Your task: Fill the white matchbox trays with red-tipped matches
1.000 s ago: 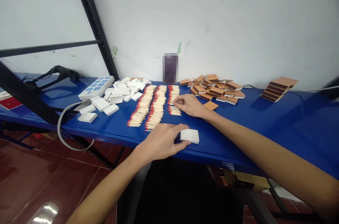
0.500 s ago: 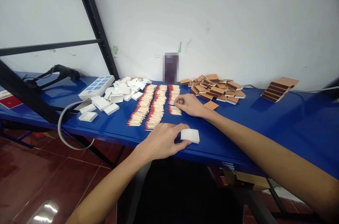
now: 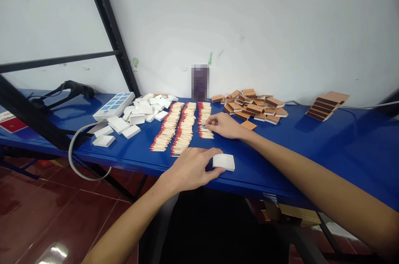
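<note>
Near the table's front edge, my left hand (image 3: 193,168) grips a white matchbox tray (image 3: 225,162) by its left end, with thumb and fingers on opposite sides. The tray's hollow faces up and no matches show in it. Further back, my right hand (image 3: 225,125) has its fingertips pinched together on matches in the shortest row of matches (image 3: 205,110); how many are between them is hidden. Two longer rows of red-tipped matches, a middle row (image 3: 184,127) and a left row (image 3: 170,124), lie side by side to its left.
White trays (image 3: 145,109) are heaped at the back left beside a white and blue power strip (image 3: 114,105). Brown matchbox sleeves (image 3: 254,108) are piled at the back right, with stacked sleeves (image 3: 327,106) farther right. A black metal post (image 3: 109,18) rises at the left.
My right hand's fingertips remain at the short match row, with barely any movement. My left hand keeps its hold on the tray. The whole view has shifted slightly.
</note>
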The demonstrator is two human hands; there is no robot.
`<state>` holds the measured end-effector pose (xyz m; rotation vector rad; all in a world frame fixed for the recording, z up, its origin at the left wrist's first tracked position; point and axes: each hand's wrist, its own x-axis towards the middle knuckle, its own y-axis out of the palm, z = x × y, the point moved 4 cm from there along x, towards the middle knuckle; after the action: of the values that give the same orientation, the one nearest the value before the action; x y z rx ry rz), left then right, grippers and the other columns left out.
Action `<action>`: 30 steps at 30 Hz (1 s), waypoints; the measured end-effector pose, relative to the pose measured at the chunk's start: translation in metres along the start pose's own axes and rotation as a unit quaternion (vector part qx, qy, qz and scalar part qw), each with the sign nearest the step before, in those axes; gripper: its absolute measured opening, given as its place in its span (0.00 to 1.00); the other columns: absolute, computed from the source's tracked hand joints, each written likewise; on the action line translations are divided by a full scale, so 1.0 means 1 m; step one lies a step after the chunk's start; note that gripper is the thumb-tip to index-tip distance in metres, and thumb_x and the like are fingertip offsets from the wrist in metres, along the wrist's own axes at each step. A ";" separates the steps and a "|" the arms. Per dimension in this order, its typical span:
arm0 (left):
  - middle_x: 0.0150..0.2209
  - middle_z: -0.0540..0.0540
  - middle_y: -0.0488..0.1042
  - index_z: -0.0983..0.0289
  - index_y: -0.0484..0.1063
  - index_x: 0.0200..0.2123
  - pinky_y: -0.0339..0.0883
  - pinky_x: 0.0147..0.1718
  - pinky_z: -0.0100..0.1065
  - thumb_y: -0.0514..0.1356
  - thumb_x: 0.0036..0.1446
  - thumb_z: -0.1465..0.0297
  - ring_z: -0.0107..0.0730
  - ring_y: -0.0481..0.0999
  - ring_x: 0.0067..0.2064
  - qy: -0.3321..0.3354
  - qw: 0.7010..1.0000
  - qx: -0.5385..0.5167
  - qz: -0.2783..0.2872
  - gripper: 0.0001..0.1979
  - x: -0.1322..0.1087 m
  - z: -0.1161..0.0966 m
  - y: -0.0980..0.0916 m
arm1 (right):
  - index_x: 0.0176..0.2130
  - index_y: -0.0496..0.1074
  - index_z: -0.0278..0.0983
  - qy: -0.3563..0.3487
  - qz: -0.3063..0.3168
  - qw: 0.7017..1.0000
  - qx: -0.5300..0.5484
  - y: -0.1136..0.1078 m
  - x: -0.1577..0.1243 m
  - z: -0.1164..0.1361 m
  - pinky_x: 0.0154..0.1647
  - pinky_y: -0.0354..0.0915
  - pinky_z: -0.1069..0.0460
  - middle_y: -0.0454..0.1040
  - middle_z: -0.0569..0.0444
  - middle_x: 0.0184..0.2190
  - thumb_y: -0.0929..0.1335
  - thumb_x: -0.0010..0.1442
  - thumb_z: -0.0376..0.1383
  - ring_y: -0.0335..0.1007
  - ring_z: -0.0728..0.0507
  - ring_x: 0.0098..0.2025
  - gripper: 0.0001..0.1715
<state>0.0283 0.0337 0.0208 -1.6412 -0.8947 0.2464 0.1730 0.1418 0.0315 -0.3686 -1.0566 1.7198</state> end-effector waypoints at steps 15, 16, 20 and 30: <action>0.28 0.48 0.73 0.58 0.70 0.55 0.59 0.30 0.32 0.58 0.63 0.58 0.34 0.74 0.31 0.000 1.000 0.000 0.002 0.19 0.000 -0.001 0.000 | 0.32 0.77 0.34 -0.014 -0.034 0.999 -0.008 0.002 -0.001 -0.005 0.30 0.55 0.53 0.73 0.55 0.24 0.64 0.58 0.38 0.63 0.48 0.27 0.14; 0.28 0.48 0.73 0.58 0.70 0.55 0.60 0.30 0.32 0.58 0.63 0.58 0.34 0.74 0.31 0.001 1.000 0.002 0.003 0.19 0.000 -0.001 0.000 | 0.32 0.77 0.34 -0.018 -0.040 0.999 -0.008 0.002 0.000 -0.006 0.30 0.55 0.53 0.73 0.55 0.24 0.64 0.58 0.38 0.63 0.48 0.27 0.14; 0.29 0.49 0.73 0.59 0.70 0.55 0.61 0.31 0.31 0.58 0.63 0.59 0.34 0.75 0.31 0.002 1.000 0.004 0.006 0.19 0.001 -0.001 -0.001 | 0.35 0.77 0.34 -0.035 -0.059 0.998 -0.006 0.002 0.001 -0.009 0.30 0.55 0.53 0.73 0.54 0.25 0.64 0.59 0.38 0.62 0.48 0.27 0.15; 0.29 0.49 0.74 0.59 0.69 0.55 0.60 0.31 0.31 0.58 0.63 0.59 0.34 0.74 0.31 -0.001 1.000 0.000 0.007 0.19 0.000 -0.002 -0.002 | 0.35 0.76 0.34 -0.054 -0.035 0.997 -0.031 0.001 0.003 -0.008 0.31 0.55 0.54 0.73 0.55 0.26 0.65 0.59 0.36 0.63 0.49 0.27 0.12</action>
<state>0.0286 0.0327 0.0227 -1.6489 -0.8844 0.2567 0.1767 0.1487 0.0273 -0.2773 -1.1896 1.6620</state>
